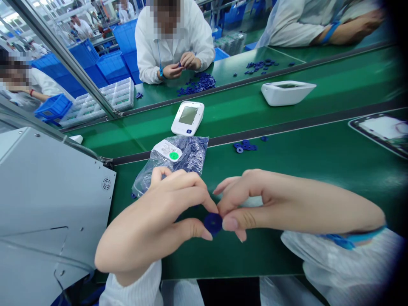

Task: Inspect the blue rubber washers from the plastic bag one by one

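Note:
A small dark-blue round disc [213, 223] with a dimple or hole at its middle is pinched between both my hands above the green bench. My left hand [168, 208] grips its left edge with thumb and forefinger. From the other side, my right hand [245, 204] closes thumb and fingertips on the disc's right edge. Just beyond my left hand lies a clear plastic bag [194, 155] full of blue parts, with a white label bearing a green dot. Several loose blue washer-like pieces [245, 145] rest on the bench past my right hand.
A green conveyor [229, 106] crosses ahead, carrying white devices, one with a screen [188, 117] and another [287, 92] farther right. An opened casing [385, 129] lies at right. A grey metal cabinet [54, 199] stands at left. Across, a co-worker [175, 46] handles blue parts.

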### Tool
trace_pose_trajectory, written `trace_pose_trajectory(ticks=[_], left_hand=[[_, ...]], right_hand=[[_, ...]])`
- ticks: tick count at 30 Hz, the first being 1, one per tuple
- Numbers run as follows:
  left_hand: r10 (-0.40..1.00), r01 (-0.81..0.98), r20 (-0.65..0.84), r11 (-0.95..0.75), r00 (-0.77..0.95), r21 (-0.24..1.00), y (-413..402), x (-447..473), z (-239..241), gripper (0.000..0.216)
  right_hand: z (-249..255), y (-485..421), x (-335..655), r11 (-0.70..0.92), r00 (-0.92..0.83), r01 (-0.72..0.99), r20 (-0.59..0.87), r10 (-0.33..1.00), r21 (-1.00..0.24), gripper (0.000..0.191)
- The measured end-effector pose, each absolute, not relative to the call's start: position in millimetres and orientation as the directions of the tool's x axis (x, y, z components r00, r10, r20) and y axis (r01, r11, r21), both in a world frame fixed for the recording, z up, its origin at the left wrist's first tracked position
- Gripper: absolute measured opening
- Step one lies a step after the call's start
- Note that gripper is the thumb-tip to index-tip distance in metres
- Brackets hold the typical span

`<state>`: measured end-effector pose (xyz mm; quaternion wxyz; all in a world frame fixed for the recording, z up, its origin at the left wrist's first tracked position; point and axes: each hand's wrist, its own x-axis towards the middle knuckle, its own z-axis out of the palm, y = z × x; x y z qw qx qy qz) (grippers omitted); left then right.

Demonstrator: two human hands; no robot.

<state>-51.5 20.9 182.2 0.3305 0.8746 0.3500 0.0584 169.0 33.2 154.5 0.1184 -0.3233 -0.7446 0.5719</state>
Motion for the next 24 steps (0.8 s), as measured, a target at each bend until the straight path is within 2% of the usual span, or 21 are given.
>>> trace_pose_trajectory(ticks=[4,7,11,18,24], left_hand=[[0.712,0.653,-0.117,-0.55,0.693,0.521,17,-47,178,0.012],[0.735,0.694,-0.091,-0.582,0.672,0.425,12,-44,176,0.019],[0.733,0.7,-0.062,-0.616,0.677,0.362,4,-44,175,0.023],[0.713,0.659,-0.043,-0.621,0.7,0.426,3,-48,174,0.019],[0.705,0.636,-0.057,-0.6,0.707,0.486,1,-48,176,0.017]], right_hand=[[151,34,161,0.127,-0.715,0.422,-0.244,0.655,-0.898,0.037],[149,33,159,0.15,-0.702,0.405,-0.202,0.683,-0.902,0.037],[153,31,162,0.146,-0.7,0.377,-0.178,0.692,-0.914,0.04],[160,24,169,0.145,-0.719,0.432,-0.243,0.652,-0.89,0.04],[152,15,178,0.168,-0.724,0.407,-0.205,0.659,-0.898,0.032]])
